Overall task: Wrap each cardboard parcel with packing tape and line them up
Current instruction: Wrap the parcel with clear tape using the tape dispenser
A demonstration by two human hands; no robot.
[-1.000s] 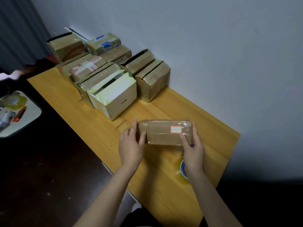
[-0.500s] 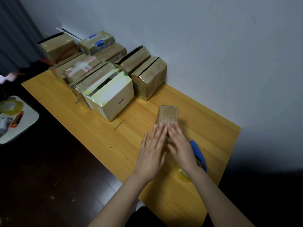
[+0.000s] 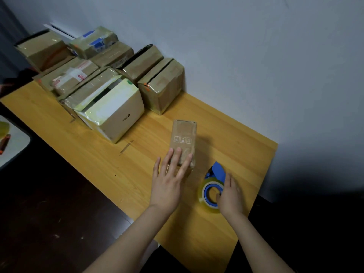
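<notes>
A small taped cardboard parcel (image 3: 183, 138) lies on the wooden table (image 3: 78, 146), its long side pointing away from me. My left hand (image 3: 169, 178) rests flat on its near end with straight fingers. To the right, a blue tape dispenser (image 3: 213, 186) with a clear yellowish roll lies on the table. My right hand (image 3: 230, 198) is on it, fingers curled round the roll and into its blue core. Several wrapped parcels (image 3: 110, 113) stand grouped at the back left by the wall.
A white wall runs along the table's far side. The table's right edge is just beyond the dispenser, its near edge under my forearms. A light tray (image 3: 13, 146) with a tape roll sits at the far left over a dark floor.
The parcel was turned from lying crosswise to lying lengthwise. My right hand left it and moved down-right onto the tape dispenser. My left hand stays on the parcel's near end.
</notes>
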